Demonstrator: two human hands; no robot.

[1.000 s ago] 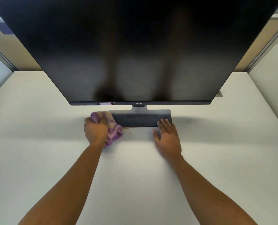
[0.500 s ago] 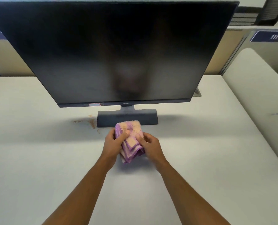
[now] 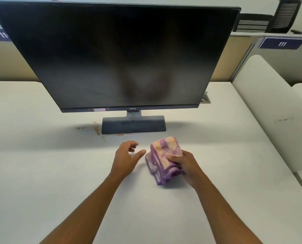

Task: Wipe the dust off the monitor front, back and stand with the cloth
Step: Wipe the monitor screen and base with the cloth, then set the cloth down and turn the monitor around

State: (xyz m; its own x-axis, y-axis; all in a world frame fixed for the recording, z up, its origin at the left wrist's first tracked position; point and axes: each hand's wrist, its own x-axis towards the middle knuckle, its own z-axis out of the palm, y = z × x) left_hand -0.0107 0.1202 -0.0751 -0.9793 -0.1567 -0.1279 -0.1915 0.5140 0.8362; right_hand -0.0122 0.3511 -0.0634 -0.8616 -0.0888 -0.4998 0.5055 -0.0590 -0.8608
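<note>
A black monitor with a dark screen stands on the white desk, resting on a flat grey stand base. In front of the base, my right hand grips a folded purple and cream cloth just above the desk. Beside it to the left, my left hand is open with fingers spread, holding nothing, its thumb close to the cloth's edge. The monitor's back is hidden.
Brown dirt specks lie on the desk left of the stand base. A white partition borders the desk on the right. Beige dividers with a blue "111" label and black mesh chairs stand behind.
My left hand wiped beside the base, then both hands held the cloth. Now the left has let go and the right holds it alone, further right; the view has pulled back.
</note>
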